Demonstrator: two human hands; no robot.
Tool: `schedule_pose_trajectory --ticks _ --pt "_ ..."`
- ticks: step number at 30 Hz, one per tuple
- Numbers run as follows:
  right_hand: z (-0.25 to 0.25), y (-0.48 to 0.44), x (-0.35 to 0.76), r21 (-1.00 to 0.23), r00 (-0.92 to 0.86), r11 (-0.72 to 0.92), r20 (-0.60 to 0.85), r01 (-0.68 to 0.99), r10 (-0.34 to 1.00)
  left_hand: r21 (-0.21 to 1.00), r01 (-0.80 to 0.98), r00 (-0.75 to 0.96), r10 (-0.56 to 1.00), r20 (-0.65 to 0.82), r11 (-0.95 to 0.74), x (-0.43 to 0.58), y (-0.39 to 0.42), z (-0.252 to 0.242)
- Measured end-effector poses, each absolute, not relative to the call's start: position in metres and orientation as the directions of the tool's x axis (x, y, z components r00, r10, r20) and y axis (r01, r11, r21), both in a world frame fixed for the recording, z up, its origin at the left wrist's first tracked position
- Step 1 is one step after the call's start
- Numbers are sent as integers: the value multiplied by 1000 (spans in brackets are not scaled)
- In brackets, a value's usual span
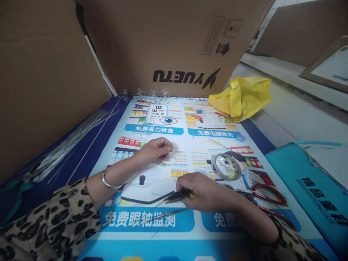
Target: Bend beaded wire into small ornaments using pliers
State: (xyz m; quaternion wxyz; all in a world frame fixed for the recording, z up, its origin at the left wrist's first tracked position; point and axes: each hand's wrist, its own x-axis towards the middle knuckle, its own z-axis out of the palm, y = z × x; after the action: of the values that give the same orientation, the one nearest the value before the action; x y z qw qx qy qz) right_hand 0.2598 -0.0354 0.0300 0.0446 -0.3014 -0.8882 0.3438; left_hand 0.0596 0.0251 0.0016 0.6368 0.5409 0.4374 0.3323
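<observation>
My left hand (160, 149) is closed, pinching a small loop of thin wire with tiny beads (165, 164) between thumb and fingers above the printed poster sheet. To its right and nearer me, my right hand (199, 190) wraps round needle-nose pliers (176, 196). Their dark jaws point left; whether the tips are apart is hard to see. Beneath the pliers, thin dark wires (163, 215) lie on the sheet. The pliers and the wire loop are apart.
A roll of clear tape (227, 166) and red-handled scissors (269, 195) lie right. A yellow bag (244, 99), teal box (307, 188) and cardboard box (163, 40) surround the sheet. Bent wire pieces (146, 95) sit behind; a wire bundle (70, 145) and teal-handled tool (23, 188) lie left.
</observation>
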Motion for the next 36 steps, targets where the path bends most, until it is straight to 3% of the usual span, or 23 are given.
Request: schedule_pose_trajectory --ticks 6,11,13,16,19,23,26,30,36 --pt "26 -20 265 -754 -565 293 -123 588 816 974 175 366 909 -198 141 61 23 5" --pt "20 -13 268 -868 -400 47 -179 494 899 969 167 415 878 -238 184 63 21 5" --pt "19 -13 269 -888 -361 -13 -199 459 911 978 174 394 902 -177 116 62 23 3" --pt "18 -12 268 -912 -313 -71 -210 404 926 947 297 235 971 51 -121 59 26 1" --pt "19 -12 266 -934 -269 -116 -214 338 939 804 482 137 936 325 -349 56 26 2" --pt "17 -11 266 -963 -241 -166 -216 212 946 480 562 371 724 582 -674 57 20 4" --pt "14 -10 269 -974 -248 -186 -213 128 945 264 545 602 590 538 -796 60 15 4" --pt "13 -8 273 -973 -305 -185 -219 138 927 74 520 745 494 448 -851 60 14 5" --pt "20 -10 273 -949 -430 -154 -264 273 863 53 442 765 407 500 -896 57 10 13"
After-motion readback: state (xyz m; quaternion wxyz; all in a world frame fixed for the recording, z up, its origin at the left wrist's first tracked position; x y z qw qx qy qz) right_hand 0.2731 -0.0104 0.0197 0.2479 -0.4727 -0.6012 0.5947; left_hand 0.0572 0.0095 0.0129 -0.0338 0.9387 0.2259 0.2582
